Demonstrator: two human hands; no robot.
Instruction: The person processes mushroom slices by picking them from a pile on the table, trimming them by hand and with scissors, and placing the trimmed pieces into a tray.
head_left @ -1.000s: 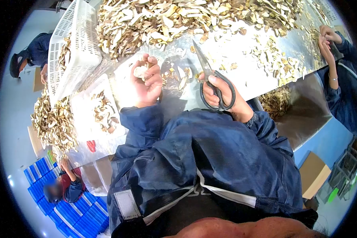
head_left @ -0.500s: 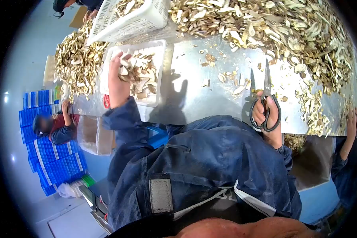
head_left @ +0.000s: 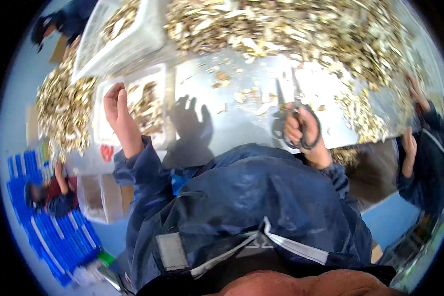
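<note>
My left hand (head_left: 118, 118) hovers over the left side of a white plastic tray (head_left: 165, 98). Its fingers are slightly bent, and nothing shows in them; its shadow on the table has the fingers apart. Sliced dried mushrooms (head_left: 150, 108) lie in the tray. To the right, my right hand (head_left: 306, 133) is closed around the black handles of a pair of scissors (head_left: 297, 91). Their blades point away from me, above the metal table (head_left: 237, 126), and are blurred. Small mushroom scraps (head_left: 249, 93) lie left of the scissors.
A large mushroom heap (head_left: 291, 32) covers the table's far side, with another pile (head_left: 66, 108) at left. A white basket (head_left: 155, 34) stands behind the tray, and a red object (head_left: 106, 152) lies near it. Other people are at the left and right edges; blue crates (head_left: 59, 241) are stacked left.
My left hand has moved to the tray's left side, and the pale slices seen at its fingers are gone from it. The view has shifted; my right hand still holds the scissors.
</note>
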